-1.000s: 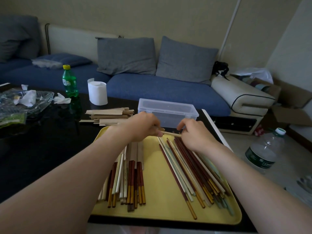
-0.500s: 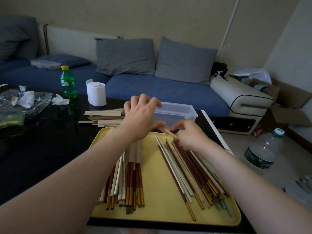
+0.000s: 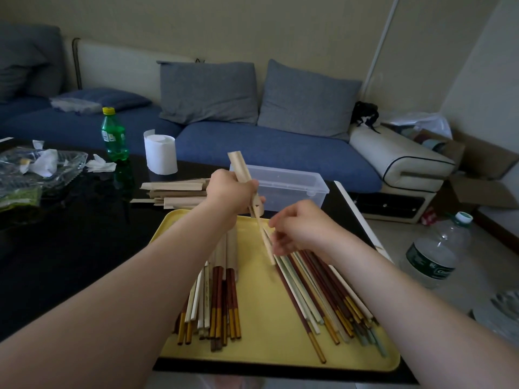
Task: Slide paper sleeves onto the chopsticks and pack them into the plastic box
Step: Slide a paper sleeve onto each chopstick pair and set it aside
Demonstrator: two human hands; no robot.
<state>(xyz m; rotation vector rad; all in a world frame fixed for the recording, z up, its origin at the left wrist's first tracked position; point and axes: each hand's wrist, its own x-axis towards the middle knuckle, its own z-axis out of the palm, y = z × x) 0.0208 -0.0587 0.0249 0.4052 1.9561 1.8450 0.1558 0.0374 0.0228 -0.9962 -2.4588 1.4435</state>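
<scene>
Room: a blue sofa (image 3: 252, 153) with grey cushions stands behind the yellow tray (image 3: 266, 341). The tray lies on a dark, glossy worktop (image 3: 70, 234). A large water bottle (image 3: 432, 254) stands on the floor to the right of the tray.

Behind the tray, just past its far edge, sits the clear plastic box (image 3: 289, 186), lid on. Left of the box lies a stack of empty paper sleeves (image 3: 174, 192). Further back and left of the tray stand a white paper roll (image 3: 160, 154) and a green bottle (image 3: 113, 136).

On the tray, the left half carries partly sleeved chopsticks (image 3: 216, 304); the right half carries bare chopsticks (image 3: 323, 290).

Hands: above the far end of the tray, the left hand (image 3: 230, 192) grips a sleeve (image 3: 240, 167) held steeply upright, with a pale chopstick pair (image 3: 265, 240) projecting from its lower end. The right hand (image 3: 300, 228) has its fingers curled beside that lower end; whether it pinches the pair cannot be determined.

Change: half a second earlier the left hand was spread open in front of the box and the chopstick pair lay low near the tray. The sleeve is now raised and gripped.
</scene>
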